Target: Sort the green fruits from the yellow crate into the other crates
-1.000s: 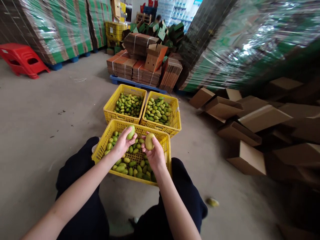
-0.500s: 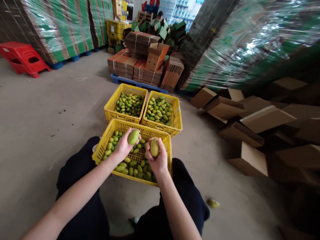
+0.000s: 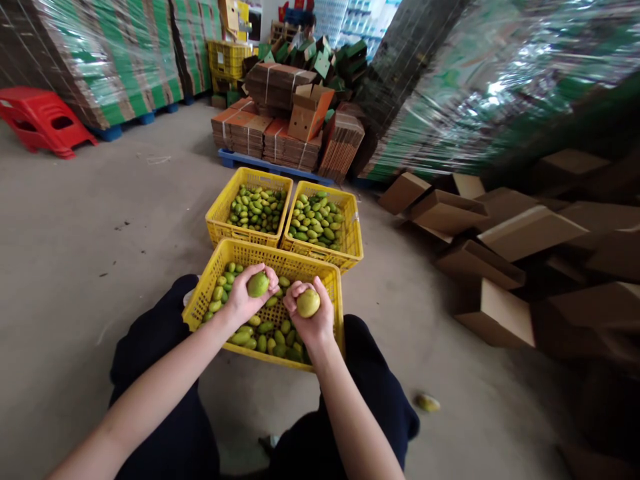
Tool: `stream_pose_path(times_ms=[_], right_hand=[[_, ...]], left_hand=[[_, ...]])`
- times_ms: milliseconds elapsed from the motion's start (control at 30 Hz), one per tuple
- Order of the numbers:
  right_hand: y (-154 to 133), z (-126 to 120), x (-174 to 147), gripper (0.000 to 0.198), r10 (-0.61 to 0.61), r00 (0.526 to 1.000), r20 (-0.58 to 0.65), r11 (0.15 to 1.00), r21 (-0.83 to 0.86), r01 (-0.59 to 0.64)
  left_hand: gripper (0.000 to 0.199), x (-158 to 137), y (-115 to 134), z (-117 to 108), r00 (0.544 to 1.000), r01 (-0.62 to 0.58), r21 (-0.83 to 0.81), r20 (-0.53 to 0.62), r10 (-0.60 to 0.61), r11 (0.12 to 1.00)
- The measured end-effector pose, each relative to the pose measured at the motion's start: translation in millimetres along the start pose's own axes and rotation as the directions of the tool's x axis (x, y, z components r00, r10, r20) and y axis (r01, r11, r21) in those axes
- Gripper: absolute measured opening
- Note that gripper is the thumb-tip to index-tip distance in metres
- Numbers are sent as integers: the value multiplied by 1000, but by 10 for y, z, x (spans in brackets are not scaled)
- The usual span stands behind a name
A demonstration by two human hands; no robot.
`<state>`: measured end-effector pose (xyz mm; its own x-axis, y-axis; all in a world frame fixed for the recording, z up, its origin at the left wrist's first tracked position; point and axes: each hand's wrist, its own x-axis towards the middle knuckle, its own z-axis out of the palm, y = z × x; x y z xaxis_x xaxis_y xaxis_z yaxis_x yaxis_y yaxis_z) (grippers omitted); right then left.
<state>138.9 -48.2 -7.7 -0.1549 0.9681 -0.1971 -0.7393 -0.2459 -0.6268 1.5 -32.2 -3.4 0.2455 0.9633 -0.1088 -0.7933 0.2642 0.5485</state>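
My left hand (image 3: 248, 297) is closed around a green mango (image 3: 258, 285), held over the near yellow crate (image 3: 280, 252). A yellower mango (image 3: 308, 303) sits in the curled fingers of my right hand (image 3: 316, 323), above the right half of the same crate. Below both hands lie several loose mangoes (image 3: 241, 337), in clusters along the left side and the front, with the slatted crate bottom showing between them. The crate stands between my knees.
Two more yellow crates full of mangoes, left (image 3: 215, 223) and right (image 3: 356, 250), stand just beyond. One mango (image 3: 427, 403) lies on the floor at right. Cardboard boxes (image 3: 507, 313) heap up on the right; flattened cartons (image 3: 290, 143) are stacked behind. A red stool (image 3: 45, 120) is far left.
Both mangoes have turned in my hands, so each now shows a rounder, more end-on face. My hands stay over the near crate, and the view has shifted slightly.
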Motion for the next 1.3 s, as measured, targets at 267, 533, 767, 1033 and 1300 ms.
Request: stream_pose_path(times_ms=[267,533,767,1033,1300], right_hand=[[-18,11,12,29,112,994,0,990,89,-112],[13,-111,141,22,65,997,-46,996,71,-61],[219,-95,323,14,-49,999,4,987,154,47],[377,-157,368,19,-13,977,-211,954,290,76],[493,-223,388,21,18,954,-299,946,313,80]], left_hand=[[25,7,-2,37,974,183,-101,-116,-194,978],[10,71,-86,-33,930,204,-221,-259,-260,953],[15,134,-126,-70,915,54,-334,-361,-181,941],[28,196,-213,-182,927,-48,-338,-366,-85,940],[36,120,-318,-156,909,50,-405,-360,-210,913]])
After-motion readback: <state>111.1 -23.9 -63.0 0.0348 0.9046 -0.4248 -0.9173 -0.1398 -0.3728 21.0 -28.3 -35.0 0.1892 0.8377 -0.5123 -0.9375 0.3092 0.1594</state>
